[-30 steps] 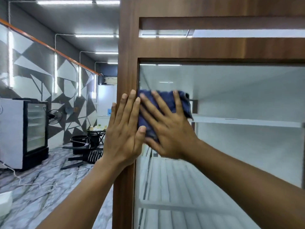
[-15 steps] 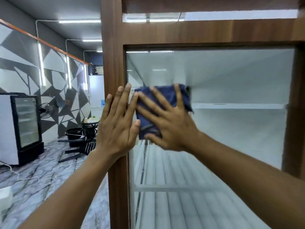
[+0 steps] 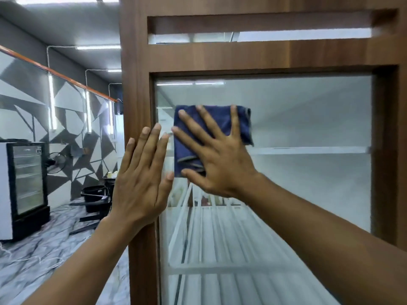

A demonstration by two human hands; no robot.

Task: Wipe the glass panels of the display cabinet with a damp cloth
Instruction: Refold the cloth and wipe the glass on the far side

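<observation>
Right hand was spread flat, fingers wide, pressing the folded blue cloth against the glass panel, up near its top left corner. Left hand was flat too, fingers straight, holding nothing, resting on the wooden cabinet frame right at the glass edge, just beside the cloth.

Bare glass panel is left open to the right of and below the cloth. Leftward passage is blocked by the left hand, laid flat against the wooden frame.
</observation>
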